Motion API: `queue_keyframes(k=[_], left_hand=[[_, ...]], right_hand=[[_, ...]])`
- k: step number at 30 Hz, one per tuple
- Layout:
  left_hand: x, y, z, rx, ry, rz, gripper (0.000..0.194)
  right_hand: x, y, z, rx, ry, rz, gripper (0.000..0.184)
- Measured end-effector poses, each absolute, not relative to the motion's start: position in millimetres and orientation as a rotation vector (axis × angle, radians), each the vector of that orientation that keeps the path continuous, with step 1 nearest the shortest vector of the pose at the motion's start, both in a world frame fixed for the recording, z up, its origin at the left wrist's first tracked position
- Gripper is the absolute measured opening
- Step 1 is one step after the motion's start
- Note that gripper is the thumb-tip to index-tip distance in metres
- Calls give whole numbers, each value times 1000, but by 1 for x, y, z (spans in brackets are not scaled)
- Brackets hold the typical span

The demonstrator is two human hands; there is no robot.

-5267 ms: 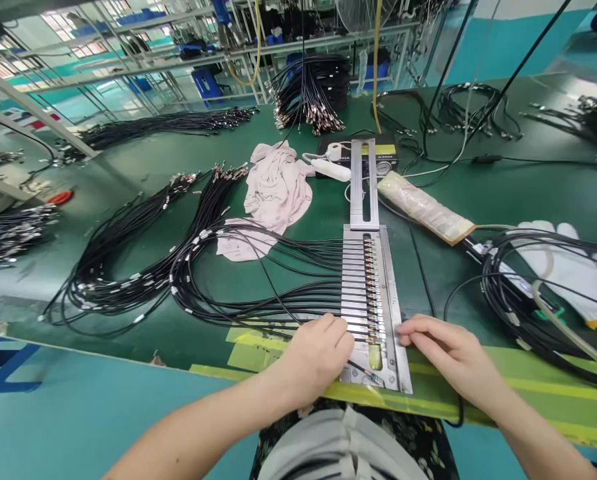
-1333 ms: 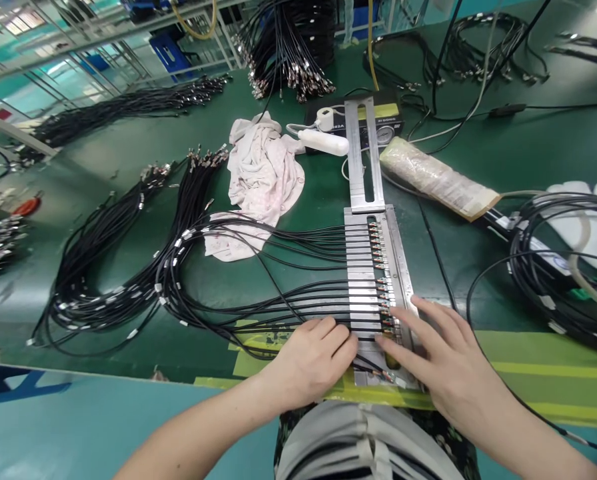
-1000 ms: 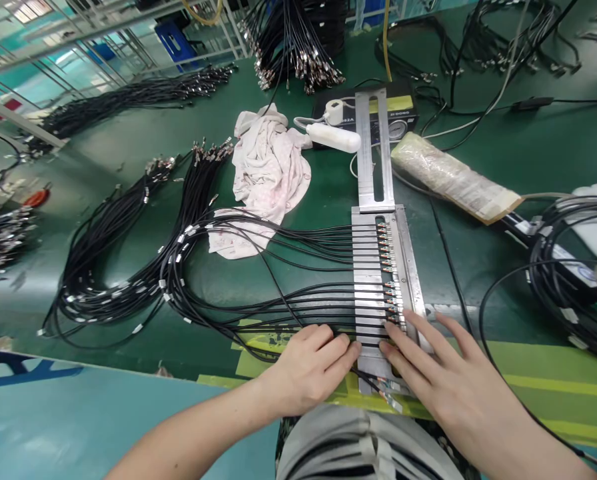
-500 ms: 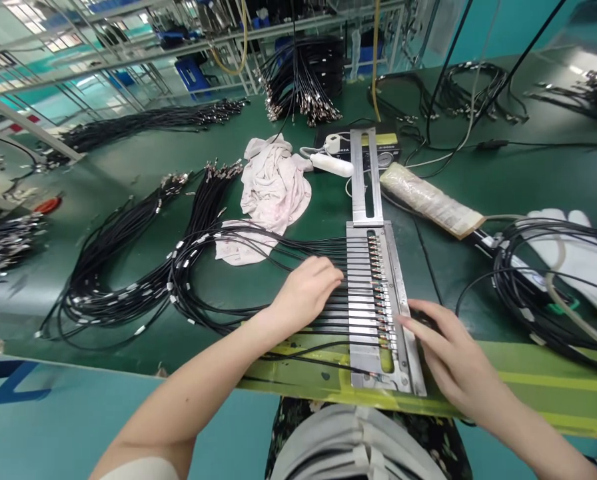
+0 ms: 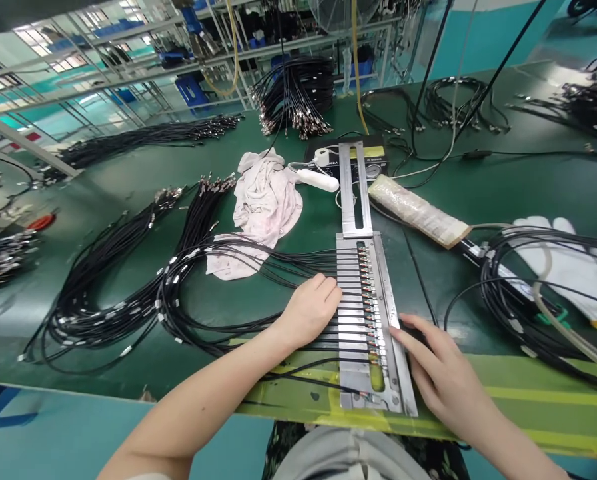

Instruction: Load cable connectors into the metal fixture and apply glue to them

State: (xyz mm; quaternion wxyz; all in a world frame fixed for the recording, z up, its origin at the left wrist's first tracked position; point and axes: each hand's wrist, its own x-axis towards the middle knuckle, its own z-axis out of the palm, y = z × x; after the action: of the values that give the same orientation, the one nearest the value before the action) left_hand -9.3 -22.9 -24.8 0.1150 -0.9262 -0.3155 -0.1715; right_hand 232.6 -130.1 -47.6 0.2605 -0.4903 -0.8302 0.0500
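Observation:
A slotted metal fixture (image 5: pixel 349 313) lies on the bench, with a row of black cables (image 5: pixel 288 253) running into its slots from the left. Their stripped, metal-tipped ends (image 5: pixel 371 307) line up along the fixture's middle. My left hand (image 5: pixel 312 311) is closed over the cables at the fixture's left edge, fingers curled down around a cable; the fingertips are partly hidden. On the other side, my right hand (image 5: pixel 441 363) has its fingers apart, index and thumb side resting against the fixture's right rail (image 5: pixel 397 347). It holds nothing.
Coiled cable bundles (image 5: pixel 103 313) lie to the left, beside a crumpled pink-white cloth (image 5: pixel 263 200). Behind the fixture sit a black box (image 5: pixel 378 157) and a white plug strip (image 5: pixel 318 180). A wrapped handle (image 5: pixel 418 210), white gloves (image 5: pixel 568 267) and more coiled cable (image 5: pixel 503 300) are at right.
The camera view has shifted, so the scene sits slightly lower and to the left. My left hand has edged right onto the fixture's left edge. My right hand stays at the rail.

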Motion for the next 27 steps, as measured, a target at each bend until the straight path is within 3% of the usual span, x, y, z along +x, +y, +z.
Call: queue_keyframes(k=[27], left_hand=[[-6,-22,-17,-2849,-885,-519,31]], right_hand=[[235,-129,-37,-1337,-2283,182,44]])
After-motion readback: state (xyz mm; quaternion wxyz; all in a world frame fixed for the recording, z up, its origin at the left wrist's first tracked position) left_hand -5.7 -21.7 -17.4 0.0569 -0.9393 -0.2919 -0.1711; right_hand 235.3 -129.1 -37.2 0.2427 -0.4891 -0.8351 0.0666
